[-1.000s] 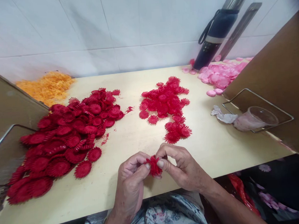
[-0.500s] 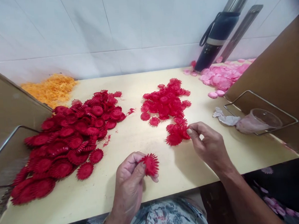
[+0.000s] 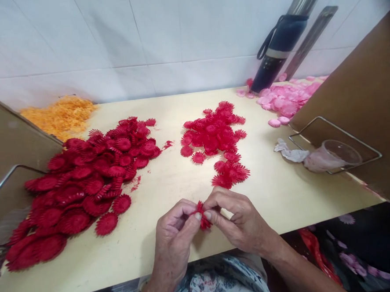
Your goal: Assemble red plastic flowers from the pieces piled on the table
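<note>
A small red fringed flower piece is pinched between both hands near the table's front edge. My left hand grips its left side with thumb and fingers. From the right, my right hand holds the same piece between thumb and forefinger. Just beyond the hands lies a loose pile of small red pieces, with a cluster nearest my right hand. On the left spreads a larger heap of darker red fringed discs.
Orange petals lie back left, pink discs back right beside a dark blue bottle and a metal strip. Cardboard panels flank the table. A clear cup sits in a wire holder at right, beside crumpled tissue.
My right hand has moved from the small red cluster down and left to my left hand. Its fingers now pinch the piece there. The view has shifted slightly.
</note>
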{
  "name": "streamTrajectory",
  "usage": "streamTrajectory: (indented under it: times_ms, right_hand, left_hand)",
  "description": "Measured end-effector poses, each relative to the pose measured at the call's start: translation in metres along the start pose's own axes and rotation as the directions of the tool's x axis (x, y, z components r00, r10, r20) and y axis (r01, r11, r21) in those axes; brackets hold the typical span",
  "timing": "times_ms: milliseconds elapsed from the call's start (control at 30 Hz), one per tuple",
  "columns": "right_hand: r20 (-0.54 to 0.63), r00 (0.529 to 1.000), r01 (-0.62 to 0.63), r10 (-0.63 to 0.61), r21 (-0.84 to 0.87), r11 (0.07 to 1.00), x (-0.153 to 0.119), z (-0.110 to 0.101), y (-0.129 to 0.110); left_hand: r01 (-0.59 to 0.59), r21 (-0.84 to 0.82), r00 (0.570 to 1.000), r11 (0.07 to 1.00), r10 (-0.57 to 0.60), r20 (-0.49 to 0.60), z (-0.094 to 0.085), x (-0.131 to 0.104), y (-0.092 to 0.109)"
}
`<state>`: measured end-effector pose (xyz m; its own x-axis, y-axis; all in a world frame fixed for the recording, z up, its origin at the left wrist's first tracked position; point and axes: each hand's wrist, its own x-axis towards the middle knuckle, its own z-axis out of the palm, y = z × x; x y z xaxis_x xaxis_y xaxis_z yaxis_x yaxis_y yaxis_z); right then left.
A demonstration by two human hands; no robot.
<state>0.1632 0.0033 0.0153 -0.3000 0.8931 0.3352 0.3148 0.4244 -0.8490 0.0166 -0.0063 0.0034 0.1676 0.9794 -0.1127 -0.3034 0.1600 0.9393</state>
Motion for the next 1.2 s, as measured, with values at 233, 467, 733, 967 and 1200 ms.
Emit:
streamTrajectory:
  times_ms: [233,467,733,967,1200]
  right_hand:
    - [-0.005,0.981,-0.186,0.194,0.258,0.948,-0.006,0.002,0.002]
    - [-0.163,0.922,-0.237,0.351,0.478,0.845,-0.008,0.002,0.019]
    - [-0.364,0.930,-0.196,-0.053,-0.612,0.766,-0.005,-0.051,0.034]
    - [-0.020,1.000,0.005,-0.006,-0.059,0.998,0.001,-0.003,-0.012]
    - [-0.145,0.961,-0.190,0.237,0.282,0.941,-0.004,0.000,0.002]
  left_hand:
    - [0.113,-0.220,0.993,0.969,-0.115,0.000,0.005,0.003,0.004]
    - [0.111,-0.318,0.993,0.942,-0.115,0.009,0.003,-0.001,0.006]
    - [0.040,-0.054,0.988,0.998,-0.048,-0.146,0.000,0.003,0.006]
    - [-0.057,0.070,0.997,0.996,0.061,-0.055,0.001,0.002,-0.001]
    - [0.024,-0.129,1.000,0.991,-0.025,-0.005,0.002,0.001,0.005]
